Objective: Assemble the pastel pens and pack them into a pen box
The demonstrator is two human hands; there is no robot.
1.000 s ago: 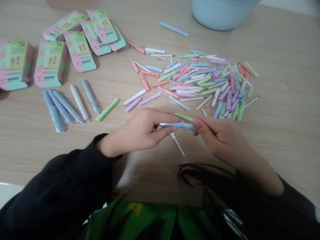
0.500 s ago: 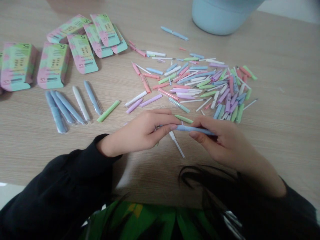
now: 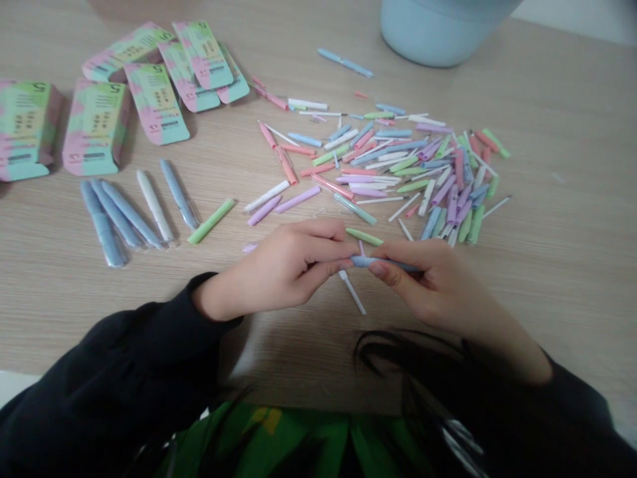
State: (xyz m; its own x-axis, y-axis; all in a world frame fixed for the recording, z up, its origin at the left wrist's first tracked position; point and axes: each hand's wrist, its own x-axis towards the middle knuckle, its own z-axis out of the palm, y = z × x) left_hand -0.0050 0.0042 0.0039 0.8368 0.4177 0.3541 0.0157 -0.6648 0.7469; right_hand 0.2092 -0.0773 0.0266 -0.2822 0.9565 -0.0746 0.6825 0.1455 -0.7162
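The slim, tubular blue pen [image 3: 364, 261] has shifted rightward between fingers [image 3: 391, 273].

On table [image 3: 562, 279]: boxes [image 3: 158, 103] left, pen parts [image 3: 404, 163] right | pens [image 3: 154, 206] before boxes | bucket [image 3: 442, 34] behind pen parts

From the head, the table [image 3: 562, 265] was viewed forward and down, the left hand [image 3: 296, 262] and right hand [image 3: 430, 275] framed near, the tub [image 3: 442, 33] cut off beyond.
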